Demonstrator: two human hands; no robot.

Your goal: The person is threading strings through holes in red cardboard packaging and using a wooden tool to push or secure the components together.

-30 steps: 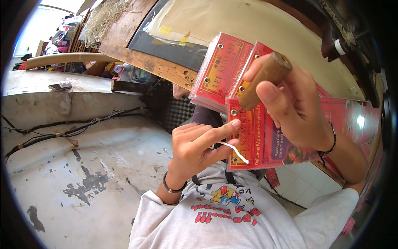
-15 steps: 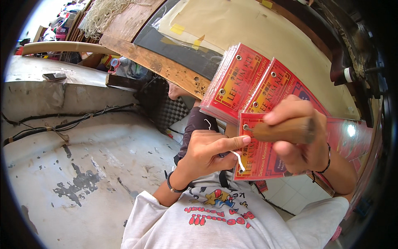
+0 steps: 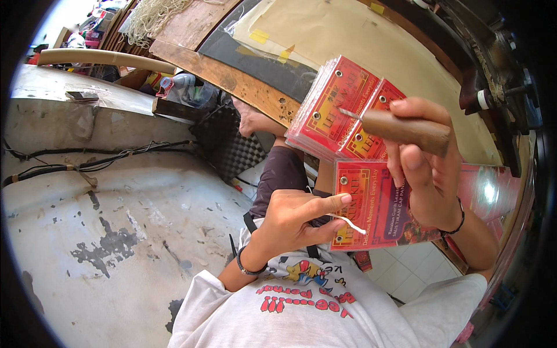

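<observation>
My right hand (image 3: 429,180) is closed round the wooden handle of an awl (image 3: 406,131), whose thin metal point faces left, above the cards and apart from the eyelets. Its lower fingers are at a red printed plastic-covered card (image 3: 376,203) with metal eyelets along its left side. My left hand (image 3: 299,217) pinches that card's left edge between thumb and finger. A short white string (image 3: 351,225) runs out from beside the left fingers across the card. Behind, a fanned stack of similar red cards (image 3: 332,113) lies on the table edge.
The wooden table (image 3: 232,81) carries a cream sheet (image 3: 348,40) with yellow tape. A dark machine part (image 3: 493,116) stands at the right. More red plastic-covered sheets (image 3: 490,191) hang at the right. To the left are a worn white surface (image 3: 145,220), cables (image 3: 87,162) and a plastic bottle (image 3: 177,84).
My right hand has lifted the awl up and away from the card's upper eyelet, and its metal point now shows. The string end has swung to the right over the card.
</observation>
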